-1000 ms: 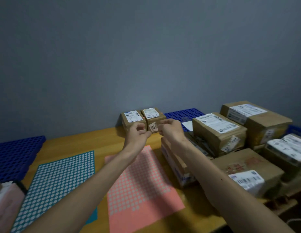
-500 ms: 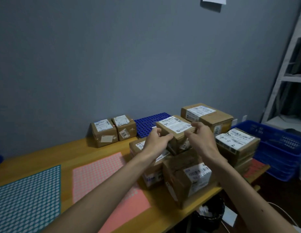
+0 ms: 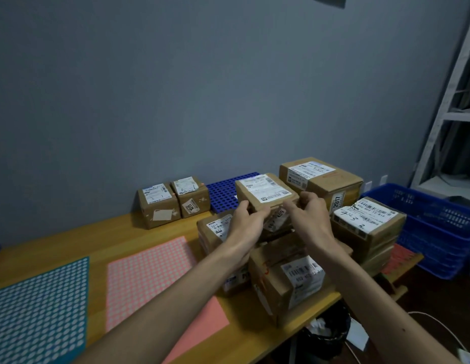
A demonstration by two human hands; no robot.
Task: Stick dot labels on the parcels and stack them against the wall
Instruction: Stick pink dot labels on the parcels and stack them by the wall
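The hands have left the two small parcels (image 3: 160,206), which stand side by side against the wall (image 3: 202,101) at the far left. A second ago the hands were busy at the front face of the right-hand one. Now both are over at the unsorted pile (image 3: 289,282) on the right of the worktop (image 3: 71,240).

The left hand (image 3: 245,224) and right hand (image 3: 311,219) grip opposite sides of the top parcel (image 3: 265,191), whose white shipping slip faces up. The fingers (image 3: 307,197) curl round its side edges, as they did half a second ago. I cannot tell whether it has cleared the boxes beneath.

I judge that the last small parcel is done and a fresh round is starting. This parcel probably needs to come left to the pink dot sheet (image 3: 149,274) or the teal dot sheet (image 3: 39,306) for its dot. It then joins the row at the wall. Several boxes in the pile are not yet handled, so most of the job remains.
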